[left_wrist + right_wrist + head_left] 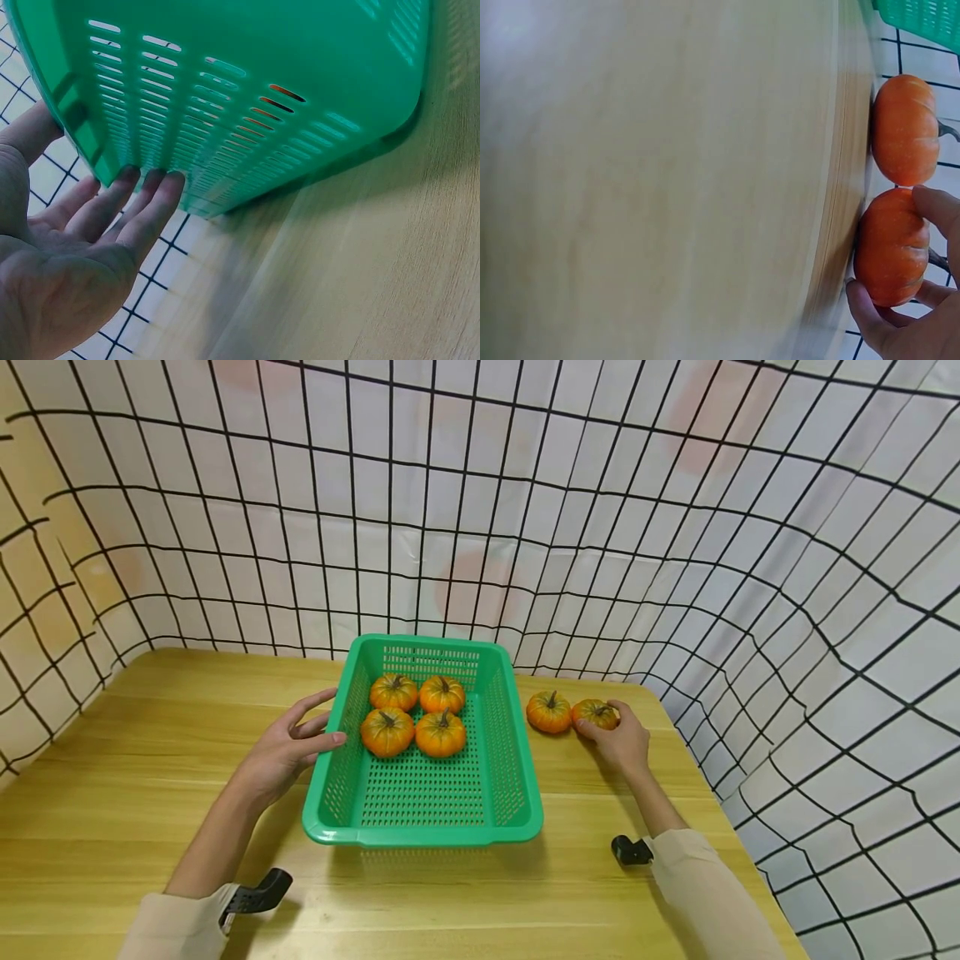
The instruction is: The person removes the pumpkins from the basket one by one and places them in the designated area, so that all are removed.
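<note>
While my left hand (288, 745) pinches the left rim of the green basket (422, 837), a stray tug could, I judge, skew it across the table (465, 910). Farther out, right of the basket, my right hand (625, 742) pinches the outer pumpkin (592, 712) just beside the neighbouring pumpkin (548, 715); a sideways lift might knock that one. Toward the basket's far end, four clustered pumpkins (440, 737) could slide if I tip it.
</note>
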`<state>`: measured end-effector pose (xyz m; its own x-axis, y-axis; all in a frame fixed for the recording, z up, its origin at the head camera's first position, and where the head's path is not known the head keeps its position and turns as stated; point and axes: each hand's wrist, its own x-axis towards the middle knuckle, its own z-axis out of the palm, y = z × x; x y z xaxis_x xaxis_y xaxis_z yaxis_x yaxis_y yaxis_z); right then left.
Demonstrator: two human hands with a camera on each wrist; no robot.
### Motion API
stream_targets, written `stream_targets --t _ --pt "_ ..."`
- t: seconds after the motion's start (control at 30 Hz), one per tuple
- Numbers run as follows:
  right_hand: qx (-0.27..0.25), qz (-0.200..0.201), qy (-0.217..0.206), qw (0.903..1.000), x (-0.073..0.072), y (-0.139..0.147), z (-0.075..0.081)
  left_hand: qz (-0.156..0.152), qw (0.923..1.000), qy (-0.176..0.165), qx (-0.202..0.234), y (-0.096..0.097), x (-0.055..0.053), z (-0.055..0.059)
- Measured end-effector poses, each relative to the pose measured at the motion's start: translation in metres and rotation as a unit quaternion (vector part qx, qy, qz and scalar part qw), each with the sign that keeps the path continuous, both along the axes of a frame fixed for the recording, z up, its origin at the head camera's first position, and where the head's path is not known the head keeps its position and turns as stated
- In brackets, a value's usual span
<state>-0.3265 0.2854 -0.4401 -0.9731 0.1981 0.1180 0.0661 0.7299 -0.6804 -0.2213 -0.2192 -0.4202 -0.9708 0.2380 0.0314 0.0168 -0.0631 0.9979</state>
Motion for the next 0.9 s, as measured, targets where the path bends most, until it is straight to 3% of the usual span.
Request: stream_targets --t 0.9 --pt "0.021 0.013 -0.029 0.9993 -0.0001 0.0034 0.0070 0.001 1.0000 0.001 -0.003 0.0007 0.0004 0.0009"
